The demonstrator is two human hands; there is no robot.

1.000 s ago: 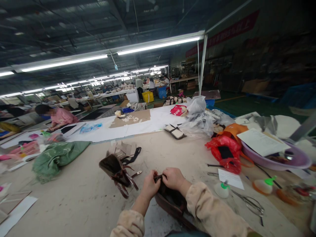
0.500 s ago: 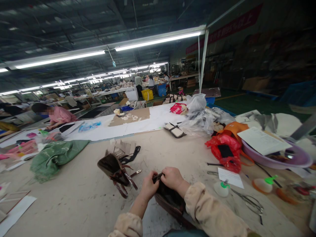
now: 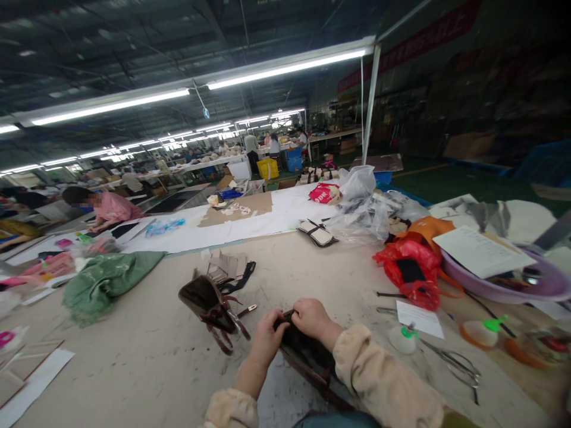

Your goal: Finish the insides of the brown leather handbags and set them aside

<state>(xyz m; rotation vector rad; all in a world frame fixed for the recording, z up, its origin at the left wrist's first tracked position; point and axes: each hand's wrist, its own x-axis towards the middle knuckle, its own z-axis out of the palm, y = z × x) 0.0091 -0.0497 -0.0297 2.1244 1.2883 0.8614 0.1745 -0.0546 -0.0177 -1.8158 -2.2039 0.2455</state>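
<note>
A dark brown handbag (image 3: 307, 362) lies near the table's front edge, close to my body, its mouth open. My left hand (image 3: 269, 333) pinches the far end of its rim, fingers closed. Right beside it, my right hand (image 3: 311, 321) grips the same rim, thumb and fingers pressed on the edge. The hands nearly touch. Part of the bag is hidden behind my right hand and sleeve. To the left stands a second brown handbag (image 3: 203, 297), open at the top, with straps hanging from it. A strap tab with a metal piece (image 3: 250, 309) points out towards my left hand.
Behind the second bag lie grey-beige pieces (image 3: 223, 266) and a black strap. On the right are scissors (image 3: 459, 364), a green-capped bottle (image 3: 404, 339), a paper slip (image 3: 419, 318), a red plastic bag (image 3: 413, 273) and a purple basin (image 3: 546, 285). Green cloth (image 3: 107, 285) lies left.
My left hand has shifted slightly at the bag's rim. Both hands still hold the edge. The view has turned a little to the left.
</note>
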